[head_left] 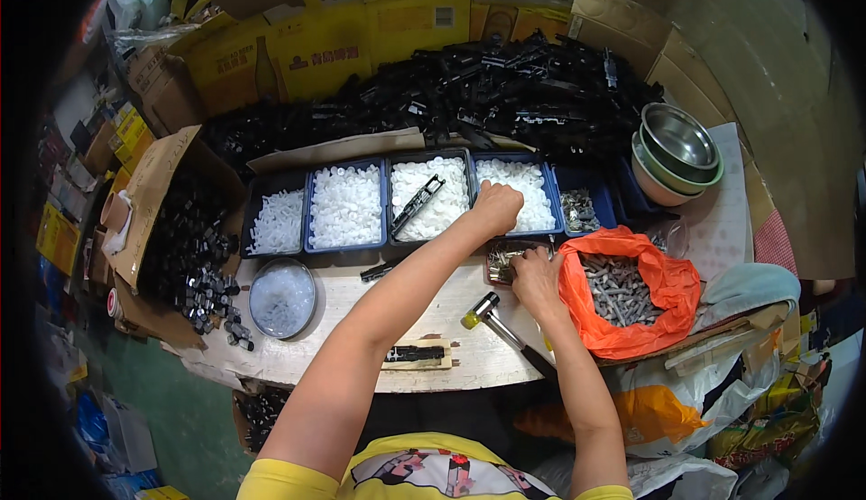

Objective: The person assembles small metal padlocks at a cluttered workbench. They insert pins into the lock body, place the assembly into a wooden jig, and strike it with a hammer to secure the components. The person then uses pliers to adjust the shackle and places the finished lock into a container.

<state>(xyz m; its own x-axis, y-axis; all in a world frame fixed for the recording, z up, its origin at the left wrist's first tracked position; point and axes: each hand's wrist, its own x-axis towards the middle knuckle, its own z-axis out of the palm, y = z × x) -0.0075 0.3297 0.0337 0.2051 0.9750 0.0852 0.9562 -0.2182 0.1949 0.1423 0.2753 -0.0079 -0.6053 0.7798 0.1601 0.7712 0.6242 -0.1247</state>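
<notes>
My left hand [498,207] reaches into the right-hand bin of small white plastic parts [532,195], its fingers curled down among them; what they hold is hidden. My right hand [538,275] is at a small clear box of metal pins [502,264], fingertips bent together over its edge. Whatever is between those fingers is too small to make out. A long black plastic part [418,208] lies aslant on the neighbouring bin of white parts. Nearer me, another black part [415,354] sits in a wooden jig [440,362]. A hammer [494,318] with a yellow face rests beside it.
An orange bag [577,306] of grey parts stands at right, below stacked bowls [678,144]. A round dish [282,298] of small clear parts is at left, near a carton [149,220] of dark pieces. Black parts [469,85] are heaped behind the bins.
</notes>
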